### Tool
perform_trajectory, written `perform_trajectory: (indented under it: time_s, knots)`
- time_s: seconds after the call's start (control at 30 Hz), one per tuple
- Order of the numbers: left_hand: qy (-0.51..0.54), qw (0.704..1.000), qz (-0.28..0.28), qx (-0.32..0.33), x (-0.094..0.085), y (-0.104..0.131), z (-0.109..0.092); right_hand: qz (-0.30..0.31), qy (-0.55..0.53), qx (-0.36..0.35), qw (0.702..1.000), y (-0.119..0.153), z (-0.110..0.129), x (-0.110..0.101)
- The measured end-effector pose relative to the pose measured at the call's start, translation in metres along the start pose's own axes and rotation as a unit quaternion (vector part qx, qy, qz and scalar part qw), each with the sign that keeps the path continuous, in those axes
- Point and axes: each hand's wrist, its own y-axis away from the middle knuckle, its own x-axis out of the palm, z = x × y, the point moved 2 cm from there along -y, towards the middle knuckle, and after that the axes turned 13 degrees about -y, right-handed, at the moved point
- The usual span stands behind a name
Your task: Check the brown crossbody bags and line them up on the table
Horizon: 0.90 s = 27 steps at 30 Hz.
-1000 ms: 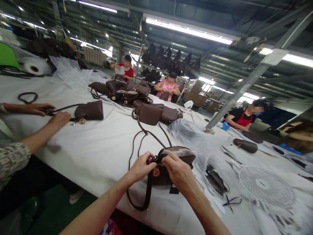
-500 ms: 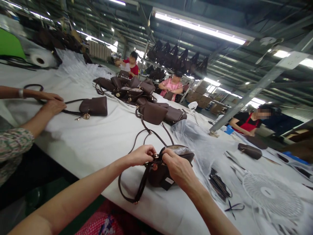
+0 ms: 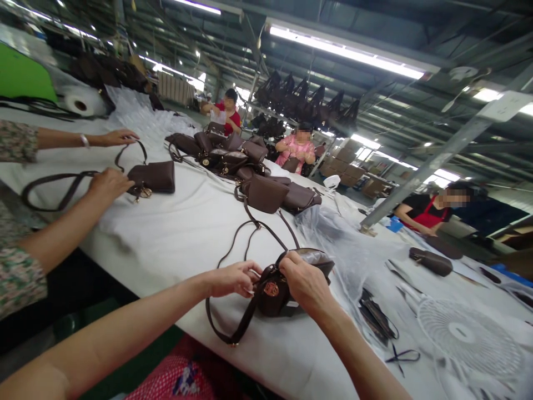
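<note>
A dark brown handbag stands at the table's front edge, a round gold-coloured charm hanging on its side. My right hand is closed on its top edge near the strap's end, hiding part of the opening. Beside the strap, my left hand has bent fingers that are apart, with the tips close to the strap; whether they touch it is unclear. The strap loops down onto the white cloth. Clear plastic shows inside the bag's mouth.
Several brown bags are piled further back. At left, a co-worker's hands handle another bag. Plastic sheeting, loose straps and a white fan lie to the right. Other people work across the table.
My left hand has drawn slightly left and down from the strap fitting, its fingers spreading. The charm turns more into view. At left, the co-worker's hands have moved apart along their bag's strap.
</note>
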Motion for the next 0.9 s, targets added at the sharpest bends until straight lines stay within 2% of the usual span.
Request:
perform_trajectory:
  time_s: [0.1,0.2,0.3,0.4,0.47,0.53,0.63,0.7,0.77,0.9]
  knots:
    - [0.09,0.996,0.026,0.01,0.008,0.013,0.021,-0.003,-0.007,-0.012,1.0,-0.002,-0.004,0.002]
    - [0.076,0.997,-0.004,-0.012,-0.001,0.025,0.017,-0.019,-0.031,-0.03,0.999,0.001,-0.008,0.004]
    - [-0.096,0.991,-0.087,0.014,-0.022,0.036,-0.015,-0.071,-0.097,-0.097,0.988,0.008,-0.009,0.007]
    - [-0.299,0.944,-0.13,0.051,-0.034,0.046,-0.055,-0.102,-0.15,-0.191,0.965,0.016,-0.002,0.014]
    - [-0.388,0.909,-0.137,0.065,-0.032,0.05,-0.073,-0.114,-0.145,-0.188,0.965,0.018,0.003,0.02]
    - [-0.444,0.881,-0.148,0.073,-0.027,0.05,-0.083,-0.136,-0.117,-0.162,0.97,0.016,0.009,0.025]
    - [-0.474,0.859,-0.172,0.093,-0.022,0.048,-0.085,-0.189,-0.05,-0.181,0.964,0.015,0.022,0.032]
    - [-0.472,0.853,-0.193,0.111,-0.022,0.046,-0.081,-0.234,-0.009,-0.2,0.951,0.019,0.031,0.038]
    - [-0.47,0.849,-0.21,0.118,-0.025,0.045,-0.077,-0.264,0.014,-0.188,0.946,0.025,0.038,0.044]
    - [-0.466,0.846,-0.229,0.12,-0.026,0.043,-0.075,-0.245,0.036,-0.167,0.955,0.036,0.042,0.054]
